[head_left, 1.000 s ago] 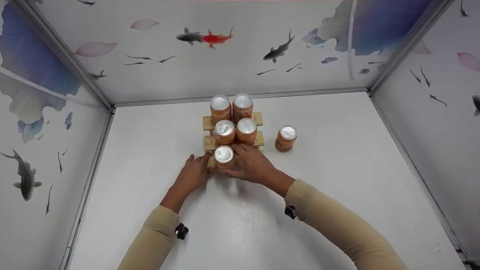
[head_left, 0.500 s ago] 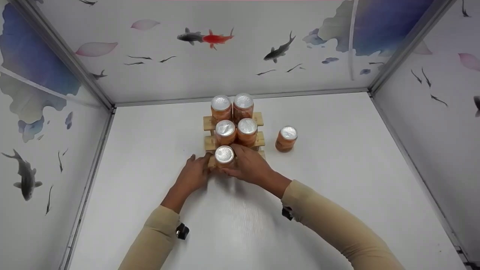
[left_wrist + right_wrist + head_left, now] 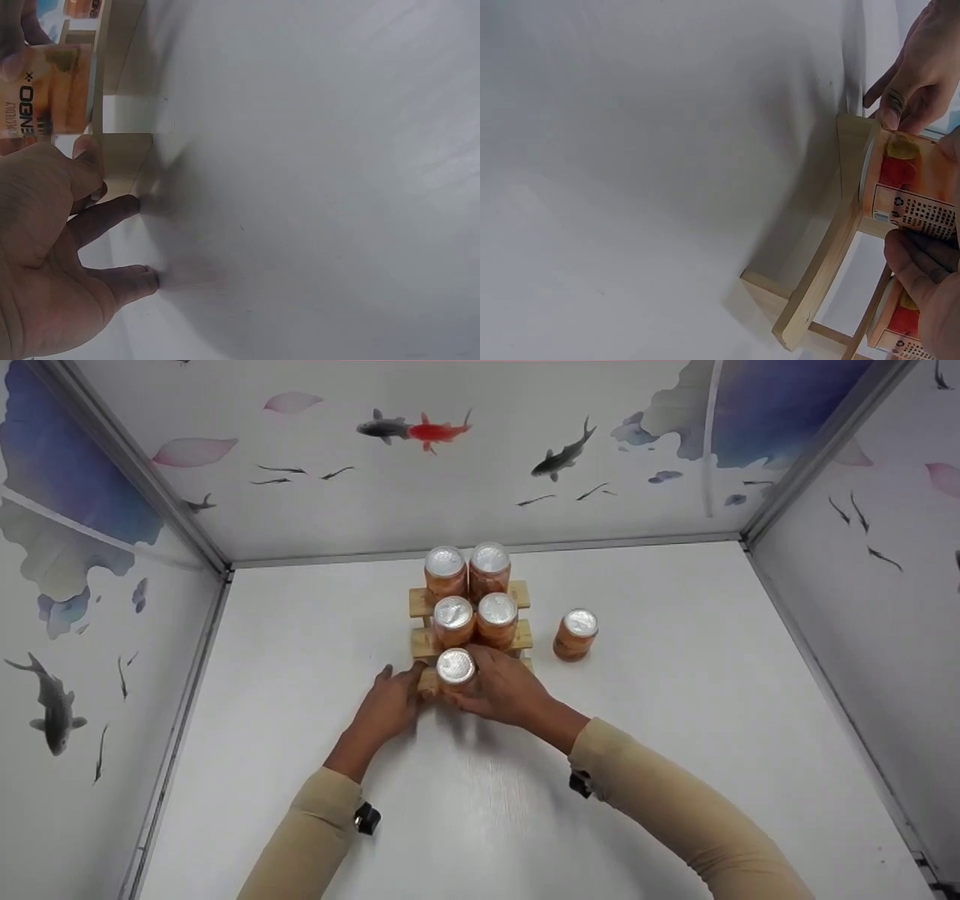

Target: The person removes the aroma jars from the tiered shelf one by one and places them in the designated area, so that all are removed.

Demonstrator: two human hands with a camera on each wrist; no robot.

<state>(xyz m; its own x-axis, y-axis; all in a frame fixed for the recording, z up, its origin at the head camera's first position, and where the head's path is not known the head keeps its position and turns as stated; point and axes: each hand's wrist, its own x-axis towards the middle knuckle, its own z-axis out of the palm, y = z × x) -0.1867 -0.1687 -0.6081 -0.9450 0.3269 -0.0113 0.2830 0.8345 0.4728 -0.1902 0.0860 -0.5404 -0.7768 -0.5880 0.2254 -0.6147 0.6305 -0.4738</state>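
A stepped wooden rack [image 3: 422,643] bears orange cans with silver lids, two on each of the upper steps. On its lowest step stands one more can [image 3: 456,669], which my right hand [image 3: 511,688] grips from the right side, fingers behind and thumb in front. My left hand [image 3: 386,706] pinches the left end of that lowest step. In the left wrist view, two fingers of the left hand [image 3: 45,255] reach down to the tabletop. The right wrist view has the label of the held can [image 3: 904,180] upright on the step [image 3: 817,277].
A separate can [image 3: 575,636] stands on the white tabletop [image 3: 675,660] to the right of the rack. White panels [image 3: 480,495] printed with fish and petals enclose the table at the back and both sides.
The can in my right hand has slid slightly to the right along the lowest step. My left hand stays at the rack's left end. The camera view shifts a little.
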